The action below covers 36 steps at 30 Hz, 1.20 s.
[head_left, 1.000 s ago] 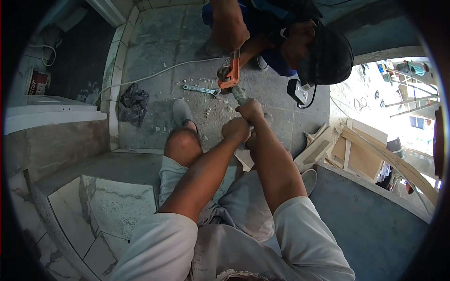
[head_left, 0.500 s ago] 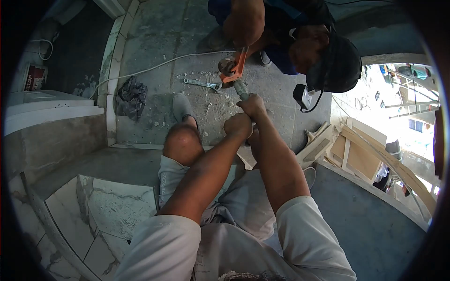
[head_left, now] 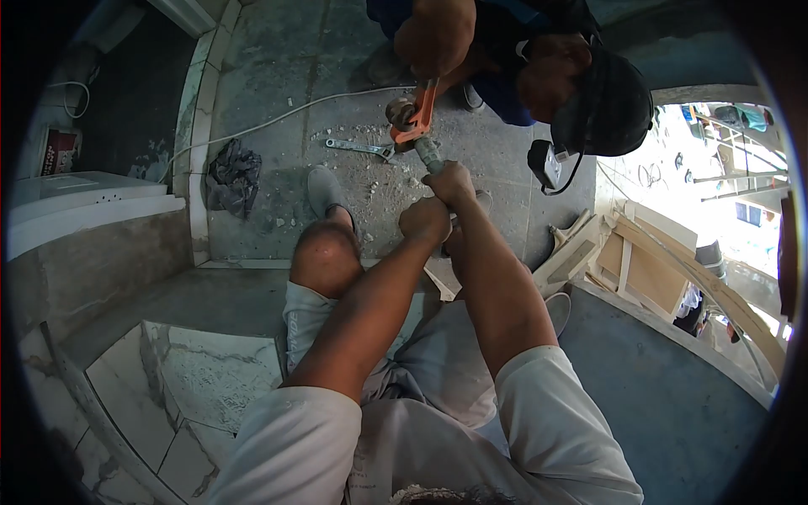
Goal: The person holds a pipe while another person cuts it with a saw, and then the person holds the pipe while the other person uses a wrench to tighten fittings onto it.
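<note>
My right hand [head_left: 452, 184] is wrapped round a dusty grey, pipe-like piece [head_left: 428, 155], just below an orange pipe wrench [head_left: 422, 118]. Nearer to me, my left hand [head_left: 425, 220] is closed in a fist in line with it, apparently on the same piece, though its grip is partly hidden. Across from me a co-worker's hand [head_left: 435, 38] holds the handle of the pipe wrench, whose head sits at the far end of the piece. On the floor to the left lies a metal adjustable wrench [head_left: 358, 147].
White rubble [head_left: 370, 189] is scattered over the grey floor. A black plastic bag [head_left: 233, 177] lies by the left threshold, and a pale cable [head_left: 295, 109] crosses behind. The co-worker's black cap [head_left: 602, 101] is close at right. Wooden scraps [head_left: 627, 261] lean near the bright doorway.
The view has shifted slightly. My hands, the piece and the pipe wrench appear a little higher and further left; both grips look the same.
</note>
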{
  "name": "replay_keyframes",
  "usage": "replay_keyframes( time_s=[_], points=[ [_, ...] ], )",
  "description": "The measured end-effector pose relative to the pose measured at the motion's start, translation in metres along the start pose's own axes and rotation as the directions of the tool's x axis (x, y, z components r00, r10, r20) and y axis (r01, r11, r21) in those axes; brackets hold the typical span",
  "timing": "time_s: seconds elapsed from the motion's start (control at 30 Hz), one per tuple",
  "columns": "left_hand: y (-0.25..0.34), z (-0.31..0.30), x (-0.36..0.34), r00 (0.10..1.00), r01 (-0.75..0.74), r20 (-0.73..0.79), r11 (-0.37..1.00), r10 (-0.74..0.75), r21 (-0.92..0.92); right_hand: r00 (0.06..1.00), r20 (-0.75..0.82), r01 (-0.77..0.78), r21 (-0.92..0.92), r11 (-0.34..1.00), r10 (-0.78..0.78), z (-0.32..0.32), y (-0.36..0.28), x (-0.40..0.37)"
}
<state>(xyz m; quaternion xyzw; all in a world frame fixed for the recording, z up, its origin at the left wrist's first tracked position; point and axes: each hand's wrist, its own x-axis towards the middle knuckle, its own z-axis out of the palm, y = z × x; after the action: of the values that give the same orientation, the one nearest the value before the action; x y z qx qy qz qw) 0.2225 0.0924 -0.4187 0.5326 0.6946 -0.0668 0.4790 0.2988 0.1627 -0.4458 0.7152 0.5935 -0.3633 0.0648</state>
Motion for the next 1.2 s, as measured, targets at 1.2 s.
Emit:
replay_keyframes(
  time_s=[1.2],
  points=[
    [0.0,0.012,0.006,0.998,-0.068,0.005,0.987,0.068,0.148,0.994,0.013,-0.106,-0.002,0.994,0.106,0.027,0.037,0.02]
  ],
)
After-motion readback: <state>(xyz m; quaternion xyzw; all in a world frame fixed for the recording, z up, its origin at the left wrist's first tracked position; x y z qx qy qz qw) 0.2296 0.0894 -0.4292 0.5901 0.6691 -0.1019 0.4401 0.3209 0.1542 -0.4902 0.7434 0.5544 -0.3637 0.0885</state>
